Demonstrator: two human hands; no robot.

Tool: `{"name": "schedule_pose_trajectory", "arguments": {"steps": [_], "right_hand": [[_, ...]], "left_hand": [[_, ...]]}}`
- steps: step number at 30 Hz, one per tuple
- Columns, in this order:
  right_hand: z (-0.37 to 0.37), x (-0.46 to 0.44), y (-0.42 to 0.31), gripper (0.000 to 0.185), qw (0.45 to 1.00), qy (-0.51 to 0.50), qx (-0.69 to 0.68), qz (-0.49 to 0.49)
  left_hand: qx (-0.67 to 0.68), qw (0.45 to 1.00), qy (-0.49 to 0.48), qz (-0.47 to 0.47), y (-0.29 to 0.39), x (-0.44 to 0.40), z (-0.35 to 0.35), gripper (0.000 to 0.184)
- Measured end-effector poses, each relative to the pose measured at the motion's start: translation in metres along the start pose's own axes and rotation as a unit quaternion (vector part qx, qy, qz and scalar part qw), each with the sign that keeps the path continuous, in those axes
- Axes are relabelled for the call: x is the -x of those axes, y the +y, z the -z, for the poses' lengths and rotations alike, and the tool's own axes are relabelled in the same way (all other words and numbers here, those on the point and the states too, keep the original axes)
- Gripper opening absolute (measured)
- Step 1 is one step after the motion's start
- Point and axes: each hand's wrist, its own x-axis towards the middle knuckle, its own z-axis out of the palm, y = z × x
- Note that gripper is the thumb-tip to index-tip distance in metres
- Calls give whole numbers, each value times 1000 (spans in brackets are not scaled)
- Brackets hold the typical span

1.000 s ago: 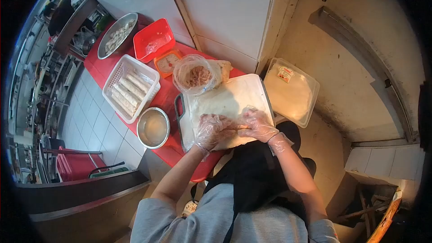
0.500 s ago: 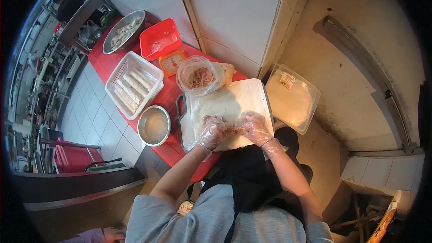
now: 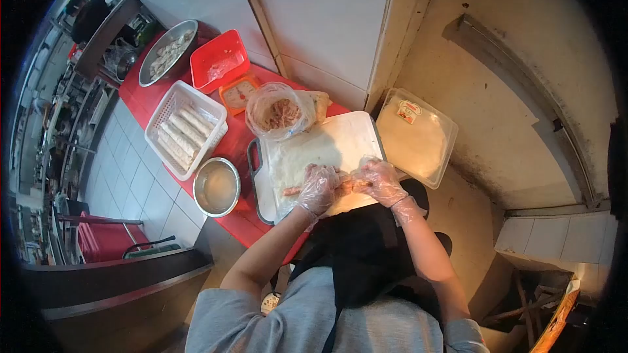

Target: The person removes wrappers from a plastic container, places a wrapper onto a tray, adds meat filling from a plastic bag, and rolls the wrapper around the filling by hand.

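Pressing close to the near edge of the cutting board point(image 3: 361, 128), both hands work low, just in front of the black apron point(image 3: 356, 248). The left hand point(image 3: 318, 189) curls its fingers narrowly over a strip of meat filling point(image 3: 291, 191), one end of which pokes out to its left; the right hand point(image 3: 379, 182) keeps its fingers drawn together on the strip's other end. The filling lies over the near part of a pale sheet point(image 3: 301, 153) spread on the board. Open room on the board runs beyond the hands, up to the plastic bag point(image 3: 281, 112) near its far edge. A narrow strip of red desk point(image 3: 243, 223) separates the board's dark handle from the steel bowl point(image 3: 216, 187), which sits near the desk's left edge, as does the white basket point(image 3: 186, 129). Right of the board lies a translucent, round-cornered box point(image 3: 417, 137).

Thin, crinkled plastic gloves cover both hands, glossy in the light. The filling looks pink, coarse and moist, the sheet smooth and matte. Inside the slotted basket, pale cylindrical rolls point(image 3: 185, 132) lie side by side. The bowl is round and shiny, with cloudy liquid inside; the bag's clear film gapes around more minced filling.
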Motion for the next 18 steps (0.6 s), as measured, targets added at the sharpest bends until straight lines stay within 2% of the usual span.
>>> {"name": "schedule_pose_trajectory", "arguments": {"steps": [4,8,11,14,18], "right_hand": [[12,3,-8,38,999,-20,18,-24],[15,6,-6,37,997,-36,28,-60],[21,8,-16,36,996,-10,59,-60],[20,21,11,35,995,-11,-60,-79],[8,28,15,33,998,1,13,-62]], "left_hand": [[-70,996,-44,27,6,-10,-6,28],[-49,998,-27,9,6,-11,-14,31],[-45,999,9,-11,10,-11,-12,32],[-6,999,23,-32,19,-16,-6,29],[12,1000,6,-27,31,-25,-4,22]]}}
